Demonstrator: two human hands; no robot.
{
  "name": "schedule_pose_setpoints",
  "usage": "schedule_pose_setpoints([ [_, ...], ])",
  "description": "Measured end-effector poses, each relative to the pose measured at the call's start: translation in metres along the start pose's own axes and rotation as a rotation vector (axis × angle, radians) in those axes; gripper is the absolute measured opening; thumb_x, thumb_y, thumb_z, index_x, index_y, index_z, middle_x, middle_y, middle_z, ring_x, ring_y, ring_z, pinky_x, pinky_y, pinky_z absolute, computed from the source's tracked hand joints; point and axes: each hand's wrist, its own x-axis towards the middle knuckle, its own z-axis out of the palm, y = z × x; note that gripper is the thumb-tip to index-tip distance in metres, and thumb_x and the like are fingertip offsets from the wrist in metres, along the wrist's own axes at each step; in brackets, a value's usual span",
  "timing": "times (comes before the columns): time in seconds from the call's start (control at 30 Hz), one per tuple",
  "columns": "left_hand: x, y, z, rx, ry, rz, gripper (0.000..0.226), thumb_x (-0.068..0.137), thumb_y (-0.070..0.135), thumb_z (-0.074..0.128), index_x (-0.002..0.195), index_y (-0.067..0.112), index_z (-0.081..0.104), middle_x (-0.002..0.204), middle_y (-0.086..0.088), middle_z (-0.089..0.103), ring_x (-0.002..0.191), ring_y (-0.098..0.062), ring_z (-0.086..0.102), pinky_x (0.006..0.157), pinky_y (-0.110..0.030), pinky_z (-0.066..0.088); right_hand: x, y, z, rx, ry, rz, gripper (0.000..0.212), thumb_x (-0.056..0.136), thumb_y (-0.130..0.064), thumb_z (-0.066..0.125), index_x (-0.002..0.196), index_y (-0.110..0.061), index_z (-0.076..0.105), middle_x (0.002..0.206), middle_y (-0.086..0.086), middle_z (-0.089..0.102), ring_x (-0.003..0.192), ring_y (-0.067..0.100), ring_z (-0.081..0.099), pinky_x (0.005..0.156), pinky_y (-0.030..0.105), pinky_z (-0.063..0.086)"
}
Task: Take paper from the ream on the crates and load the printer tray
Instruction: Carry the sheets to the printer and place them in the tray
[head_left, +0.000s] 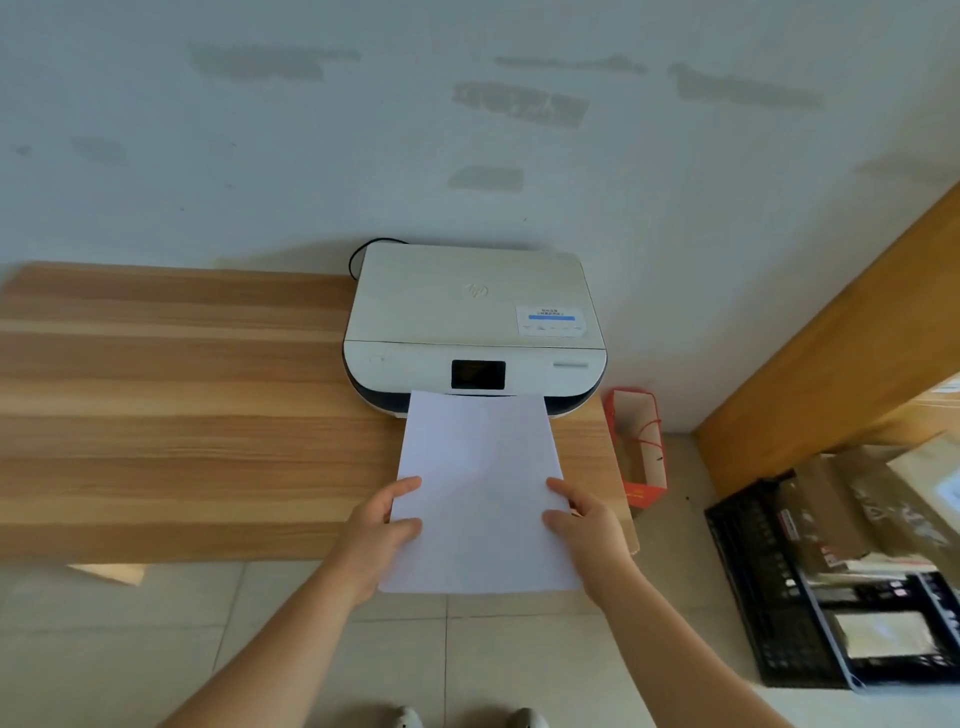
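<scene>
Item: white paper (480, 467), plain, held flat and level over the near part of a wooden table (171, 415). The sheets are gripped at both long edges, toward the near end. The left edge is pinched by the left hand (382, 525), thumb and one finger laid on top, the remaining fingers hidden beneath. The right edge is pinched likewise by the right hand (587, 519). Both grips are closed on the paper. Most of the paper extends ahead of the two hands, away from the person; only a short part lies behind them.

The far edge of the paper is met by the dark front slot of a white printer (472, 322), which is set on the table against the wall. Whether the edge has entered the slot cannot be told.

Black crates (769, 577) with packages are seen on the floor at far right.
</scene>
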Motion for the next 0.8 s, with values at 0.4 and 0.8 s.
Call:
schedule_pose_setpoints([
  [0.4, 0.013, -0.029, 0.008, -0.036, 0.011, -0.172, 0.051, 0.086, -0.004, 0.058, 0.129, 0.024, 0.057, 0.122, 0.000, 0.063, 0.100, -0.019, 0.066, 0.084, -0.033, 0.052, 0.022, 0.030, 0.000, -0.009, -0.025, 0.136, 0.042, 0.086, -0.006, 0.060, 0.124, -0.024, 0.062, 0.109, 0.003, 0.066, 0.092, 0.028, 0.067, 0.082, 0.042, 0.059],
  [0.8, 0.015, -0.045, 0.021, -0.016, 0.018, -0.267, 0.051, 0.087, -0.005, 0.058, 0.132, 0.018, 0.054, 0.128, 0.003, 0.051, 0.096, -0.004, 0.055, 0.085, -0.024, 0.040, 0.029, 0.056, -0.007, 0.023, -0.041, 0.257, 0.041, 0.083, -0.005, 0.060, 0.118, -0.028, 0.064, 0.110, 0.004, 0.065, 0.096, 0.032, 0.065, 0.086, 0.049, 0.057],
])
